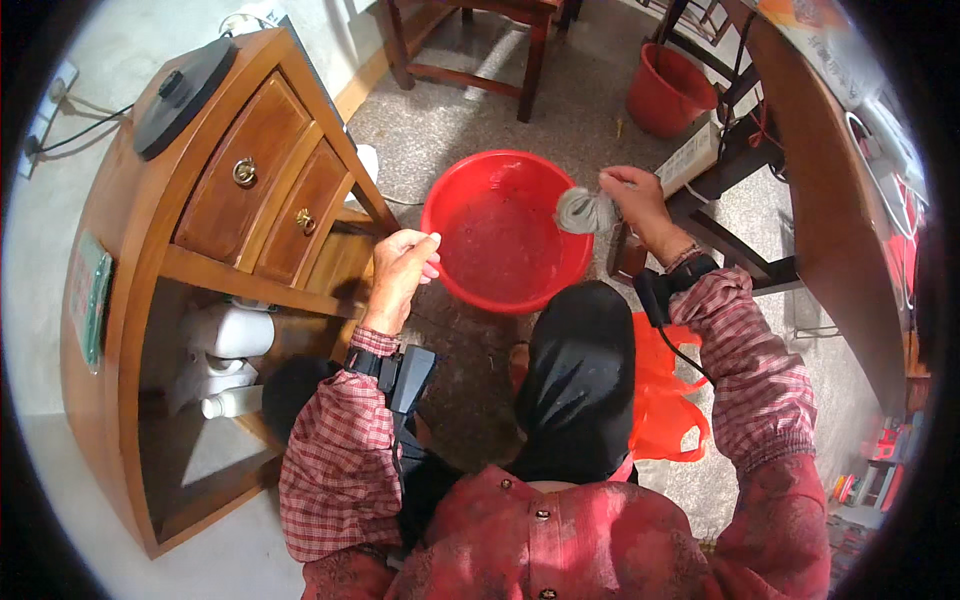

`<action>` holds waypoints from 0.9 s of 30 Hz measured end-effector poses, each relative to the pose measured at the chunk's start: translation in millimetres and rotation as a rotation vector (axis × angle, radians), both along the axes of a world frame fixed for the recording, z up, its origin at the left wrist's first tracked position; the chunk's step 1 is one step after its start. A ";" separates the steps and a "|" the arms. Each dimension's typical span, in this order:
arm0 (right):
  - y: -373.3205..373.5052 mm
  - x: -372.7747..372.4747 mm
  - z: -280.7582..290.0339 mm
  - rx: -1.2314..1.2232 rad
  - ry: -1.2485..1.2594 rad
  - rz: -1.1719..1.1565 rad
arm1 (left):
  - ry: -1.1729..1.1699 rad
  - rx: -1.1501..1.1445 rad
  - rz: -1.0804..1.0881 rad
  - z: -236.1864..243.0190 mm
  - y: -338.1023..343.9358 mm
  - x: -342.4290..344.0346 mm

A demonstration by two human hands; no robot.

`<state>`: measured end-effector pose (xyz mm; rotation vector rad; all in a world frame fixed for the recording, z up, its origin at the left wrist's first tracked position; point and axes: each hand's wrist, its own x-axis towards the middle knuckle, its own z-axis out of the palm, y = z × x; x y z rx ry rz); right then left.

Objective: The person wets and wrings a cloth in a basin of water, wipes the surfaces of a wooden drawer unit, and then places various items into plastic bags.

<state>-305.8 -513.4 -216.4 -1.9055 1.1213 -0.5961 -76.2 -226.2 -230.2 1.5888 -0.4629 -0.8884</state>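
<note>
A pale grey coiled bundle of cord or yarn (584, 212) hangs from my right hand (632, 200), whose fingers are closed on it, just over the right rim of a red plastic basin (500, 235) on the floor. My left hand (405, 265) is raised by the basin's left side with thumb and fingertips pinched together; whatever it may hold is too thin or hidden to make out. The two hands are apart, and black devices sit on both my wrists.
A wooden cabinet (160, 230) with drawers stands at the left. A wooden chair (470, 85) and a red bucket (668, 95) are at the back. A dark wooden table (810, 190) runs along the right. An orange plastic bag (665, 420) lies beside my covered knee.
</note>
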 end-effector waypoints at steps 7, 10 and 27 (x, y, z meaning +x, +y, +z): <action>-6.2 -15.2 25.4 0.107 -0.245 -0.088 | 0.030 0.000 0.008 18.2 32.7 -17.9; -0.5 -39.5 33.3 0.086 -0.187 -0.182 | 0.007 0.008 -0.014 23.0 43.4 -22.6; 12.2 -166.3 -18.4 0.109 -0.193 -0.012 | 0.057 0.139 -0.211 -13.2 42.4 -62.1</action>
